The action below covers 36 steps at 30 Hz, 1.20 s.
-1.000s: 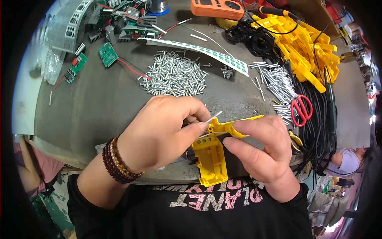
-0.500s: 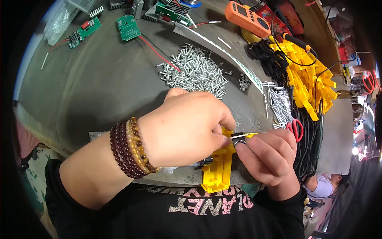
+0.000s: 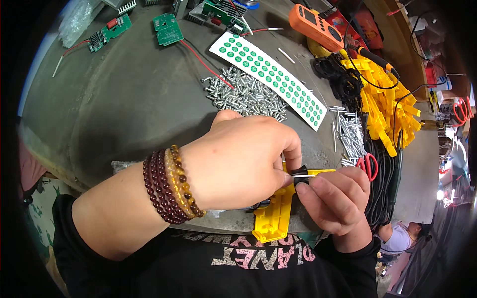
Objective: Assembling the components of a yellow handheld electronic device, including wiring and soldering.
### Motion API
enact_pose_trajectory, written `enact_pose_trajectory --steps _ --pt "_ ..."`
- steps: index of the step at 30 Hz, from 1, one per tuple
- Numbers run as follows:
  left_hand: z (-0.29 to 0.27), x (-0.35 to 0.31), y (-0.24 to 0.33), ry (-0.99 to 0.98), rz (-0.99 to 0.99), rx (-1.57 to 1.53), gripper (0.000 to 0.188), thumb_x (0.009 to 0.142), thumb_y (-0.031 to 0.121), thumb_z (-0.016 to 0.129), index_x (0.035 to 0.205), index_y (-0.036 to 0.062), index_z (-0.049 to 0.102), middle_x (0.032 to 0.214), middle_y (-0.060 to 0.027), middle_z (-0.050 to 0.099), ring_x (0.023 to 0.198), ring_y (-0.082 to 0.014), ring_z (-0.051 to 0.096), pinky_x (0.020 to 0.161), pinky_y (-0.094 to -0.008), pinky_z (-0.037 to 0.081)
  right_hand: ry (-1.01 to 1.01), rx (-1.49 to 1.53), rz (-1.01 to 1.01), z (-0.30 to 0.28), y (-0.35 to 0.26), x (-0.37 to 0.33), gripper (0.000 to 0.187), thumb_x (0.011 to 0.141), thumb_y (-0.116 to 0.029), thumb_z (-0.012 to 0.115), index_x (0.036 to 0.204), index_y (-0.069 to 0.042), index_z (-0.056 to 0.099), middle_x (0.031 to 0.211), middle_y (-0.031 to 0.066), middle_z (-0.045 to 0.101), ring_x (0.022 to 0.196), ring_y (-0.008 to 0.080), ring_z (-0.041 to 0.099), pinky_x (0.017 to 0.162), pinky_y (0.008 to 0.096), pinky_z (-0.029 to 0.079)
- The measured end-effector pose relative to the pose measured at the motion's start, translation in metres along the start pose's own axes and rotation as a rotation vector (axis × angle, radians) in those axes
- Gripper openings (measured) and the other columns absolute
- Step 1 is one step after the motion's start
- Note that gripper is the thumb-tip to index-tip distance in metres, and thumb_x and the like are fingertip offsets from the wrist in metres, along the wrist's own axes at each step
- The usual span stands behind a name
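Observation:
My left hand (image 3: 243,161), a beaded bracelet stack at its wrist, reaches across the table edge with thumb and index finger pinched; what lies between them is hidden. My right hand (image 3: 340,201) faces it, closed on a small black part (image 3: 300,172). A thin white strip or tube (image 3: 304,176) spans the gap between both sets of fingertips. Behind them a yellow edge (image 3: 325,171) sticks out to the right. Below my left hand, a yellow plastic housing (image 3: 272,221) lies at the table's front edge, its upper part covered by the hand.
Loose screws (image 3: 243,94) lie heaped beyond my hands, partly under a white sheet of green round stickers (image 3: 271,74). To the right are longer metal pins (image 3: 349,136), red-handled scissors (image 3: 367,166), yellow plastic parts (image 3: 382,94) and an orange multimeter (image 3: 315,26). Green circuit boards (image 3: 168,30) sit at the back.
The sticker sheet, edge-on before, now lies with its face showing over the screws. My hands keep their pinch near the black part, which has turned slightly. The whole view has shifted a little.

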<state>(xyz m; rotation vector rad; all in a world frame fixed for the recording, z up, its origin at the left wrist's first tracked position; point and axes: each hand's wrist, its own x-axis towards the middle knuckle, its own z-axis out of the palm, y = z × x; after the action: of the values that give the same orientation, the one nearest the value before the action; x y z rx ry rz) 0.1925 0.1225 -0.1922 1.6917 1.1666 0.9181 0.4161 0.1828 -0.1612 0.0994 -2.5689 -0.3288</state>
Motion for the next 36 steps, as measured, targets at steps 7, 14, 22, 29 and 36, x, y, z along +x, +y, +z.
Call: enact_pose_trajectory --steps 7,14,22,29,36 --pt "0.003 -0.002 -0.005 -0.009 0.013 0.014 0.017 0.081 0.017 0.068 0.092 0.0043 0.068 0.075 -0.0066 0.070 0.076 -0.0216 0.069 0.083 -0.0347 0.047 -0.012 -0.009 0.048 0.003 -0.005 -0.004 0.018 0.067 -0.006 0.072 0.084 -0.010 0.073 0.096 0.0005 0.065 0.071 0.0143 0.061 0.058 0.0265 0.044" --pt "-0.001 -0.001 0.004 -0.073 -0.038 -0.009 0.019 0.083 0.023 0.071 0.087 0.0047 0.069 0.077 -0.0057 0.070 0.078 -0.0202 0.069 0.085 -0.0353 0.045 -0.042 -0.024 0.034 0.001 -0.008 -0.009 0.021 0.066 -0.007 0.072 0.087 -0.010 0.074 0.094 -0.0008 0.061 0.070 0.0138 0.059 0.058 0.0266 0.044" --pt "0.007 -0.005 0.002 0.021 0.008 0.126 0.014 0.086 0.019 0.069 0.093 0.0074 0.068 0.088 -0.0053 0.069 0.090 -0.0213 0.064 0.096 -0.0385 0.036 -0.052 -0.094 0.069 0.004 -0.014 -0.013 0.031 0.064 -0.011 0.076 0.095 -0.013 0.076 0.081 -0.0038 0.044 0.062 0.0107 0.046 0.055 0.0268 0.036" --pt "0.009 -0.008 0.002 0.044 0.026 0.171 0.011 0.088 0.016 0.066 0.096 0.0088 0.067 0.088 -0.0030 0.066 0.092 -0.0208 0.061 0.098 -0.0385 0.034 -0.066 -0.051 0.092 -0.014 -0.016 -0.011 0.037 0.064 -0.014 0.076 0.101 -0.014 0.075 0.083 -0.0040 0.047 0.064 0.0114 0.048 0.056 0.0276 0.036" --pt "0.009 -0.008 0.003 0.035 0.017 0.131 0.010 0.089 0.015 0.065 0.095 0.0079 0.065 0.085 -0.0019 0.062 0.088 -0.0190 0.060 0.095 -0.0371 0.034 -0.042 0.992 1.222 -0.013 -0.019 -0.006 0.023 0.080 -0.014 0.079 0.096 0.000 0.070 0.072 0.0026 0.063 0.060 0.0062 0.056 0.053 0.0203 0.041"
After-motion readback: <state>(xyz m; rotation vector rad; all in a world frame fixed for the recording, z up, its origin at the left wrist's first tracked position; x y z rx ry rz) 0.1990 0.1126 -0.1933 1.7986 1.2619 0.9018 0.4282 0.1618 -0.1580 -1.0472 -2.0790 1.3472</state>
